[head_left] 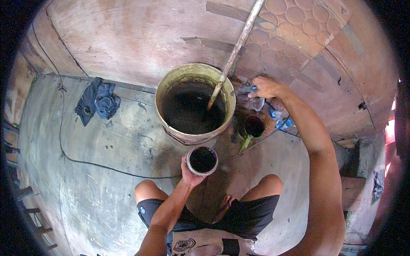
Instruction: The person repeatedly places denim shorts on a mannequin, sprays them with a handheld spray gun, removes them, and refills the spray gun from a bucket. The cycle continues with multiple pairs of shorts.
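Observation:
My left hand is closed around a round, pale-rimmed cup filled with dark liquid, held in front of the bucket. To the right, my right arm reaches forward. There, my right hand is closed on what looks like a spray bottle, with a dark head, a blue part and a clear body. A large, stained bucket stands ahead of me with dark liquid inside. From it leans a long pale stick. Beside the bucket sits a mug of dark liquid with a green handle.
Blue-labelled plastic packaging lies beyond the mug. Dark crumpled plastic bags rest on the floor at left. A thin black cable curves across the grey floor. Behind the bucket rises a wooden wall. My bent knees flank the near floor.

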Available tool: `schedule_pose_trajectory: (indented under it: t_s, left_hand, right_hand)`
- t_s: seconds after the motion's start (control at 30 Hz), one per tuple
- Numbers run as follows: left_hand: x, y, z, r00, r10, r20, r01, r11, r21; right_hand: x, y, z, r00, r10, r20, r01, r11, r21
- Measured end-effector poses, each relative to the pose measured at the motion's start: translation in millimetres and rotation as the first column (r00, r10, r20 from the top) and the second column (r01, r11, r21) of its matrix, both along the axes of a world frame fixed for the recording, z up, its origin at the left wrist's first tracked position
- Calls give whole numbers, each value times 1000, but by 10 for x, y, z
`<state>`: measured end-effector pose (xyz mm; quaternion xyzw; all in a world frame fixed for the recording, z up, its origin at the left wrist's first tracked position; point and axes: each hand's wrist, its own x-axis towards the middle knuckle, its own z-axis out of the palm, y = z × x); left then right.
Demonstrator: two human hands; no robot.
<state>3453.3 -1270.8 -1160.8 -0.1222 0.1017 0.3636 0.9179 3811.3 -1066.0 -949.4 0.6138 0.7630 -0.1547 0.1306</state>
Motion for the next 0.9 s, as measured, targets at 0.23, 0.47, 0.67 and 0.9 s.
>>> schedule_pose_trajectory:
  t_s: [0.23,0.47,0.67,0.9]
  left_hand:
    - [7,10,-36,1000,20,-14,-19,1000,23]
    - [-8,30,31,1000,-10,-27,11,999,34]
    - [30,60,58,998,6,-61,1,994,108]
    - [-11,60,143,999,20,-31,-18,998,62]
  right_hand:
    - [-53,-322,475,859,-322,-397,331,942,-49]
    - [-562,-1081,1071,556,-403,-727,684,719,125]
    - [-1074,-1766,1039,131,-155,-979,726,688,-12]
    - [-1635,-2310,396,58,-91,-994,696,718,-25]
